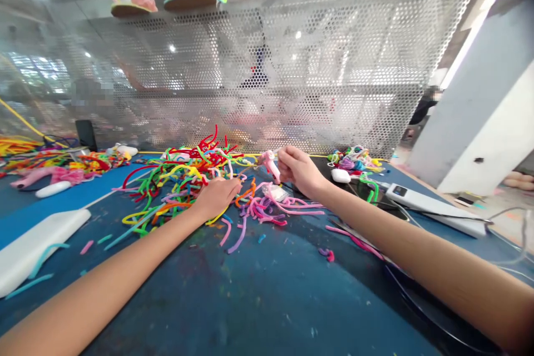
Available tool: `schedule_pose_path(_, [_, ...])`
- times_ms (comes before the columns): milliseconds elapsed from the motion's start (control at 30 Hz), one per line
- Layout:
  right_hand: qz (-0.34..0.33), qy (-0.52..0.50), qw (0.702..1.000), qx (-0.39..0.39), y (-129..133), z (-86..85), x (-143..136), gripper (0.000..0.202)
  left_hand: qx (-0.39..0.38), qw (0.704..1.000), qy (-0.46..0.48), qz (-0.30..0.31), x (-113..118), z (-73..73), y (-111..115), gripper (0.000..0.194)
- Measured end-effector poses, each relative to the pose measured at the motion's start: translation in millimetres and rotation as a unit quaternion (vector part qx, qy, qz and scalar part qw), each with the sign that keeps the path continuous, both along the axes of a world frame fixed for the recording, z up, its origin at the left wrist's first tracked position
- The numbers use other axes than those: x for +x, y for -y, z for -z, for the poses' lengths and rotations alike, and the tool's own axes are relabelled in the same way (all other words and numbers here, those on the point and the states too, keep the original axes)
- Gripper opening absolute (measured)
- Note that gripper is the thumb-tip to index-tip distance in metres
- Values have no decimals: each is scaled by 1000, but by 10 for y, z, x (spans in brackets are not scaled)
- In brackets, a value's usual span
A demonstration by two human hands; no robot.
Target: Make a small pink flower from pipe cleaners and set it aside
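My left hand (217, 196) is low over the right side of a tangled pile of coloured fuzzy stems (179, 178). Its fingers are pressed together, and what they hold, if anything, is too small to tell. Further right, my right hand (299, 171) is raised with curled fingers beside a pink glue-gun-like tool (270, 166). Whether the fingers touch that tool or pinch something else is unclear. Between and just below the hands lie pink and purple stems (261, 208) and a small clear plastic packet (276, 193).
A perforated metal screen (312, 78) stands behind the blue table (267, 289). At left are a white slab (37, 245) and more stems. At right lie a white case (341, 176), a long white device (434, 211), cables, and scissors partly under my right forearm.
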State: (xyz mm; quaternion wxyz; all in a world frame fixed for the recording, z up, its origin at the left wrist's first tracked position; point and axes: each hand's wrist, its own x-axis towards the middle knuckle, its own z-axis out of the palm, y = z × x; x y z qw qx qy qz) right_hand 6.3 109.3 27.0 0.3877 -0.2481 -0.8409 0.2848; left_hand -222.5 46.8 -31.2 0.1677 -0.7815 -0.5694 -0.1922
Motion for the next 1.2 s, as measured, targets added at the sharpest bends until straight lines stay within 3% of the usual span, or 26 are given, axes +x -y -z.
schedule_pose_path(133, [39,152,979,130,75,146,328,15,29,997,-68,22,76,-15,2,32])
schedule_pose_path(200, [46,238,954,179,138,243,378,11,41,993,-100,37,108,-23,12,30])
schedule_pose_path(300, [72,331,911,234,222,337,338,23,54,987,-141,45,107,-21,16,28])
schedule_pose_path(467, [106,403,862,289,264,320,328,26,68,981,-176,34,27,14,-22,26])
schedule_pose_path(633, [138,428,844,291,270,337,547,19,73,981,-175,39,-23,55,-62,22])
schedule_pose_path(967, [140,384,886,220,427,424,948,26,64,978,-173,94,14,30,-44,25])
schedule_pose_path(1100, [92,209,964,139,414,448,1174,21,55,978,-165,117,-3,32,-46,25])
schedule_pose_path(1200, [118,90,987,69,402,420,1467,14,52,979,-157,124,-15,38,-59,25])
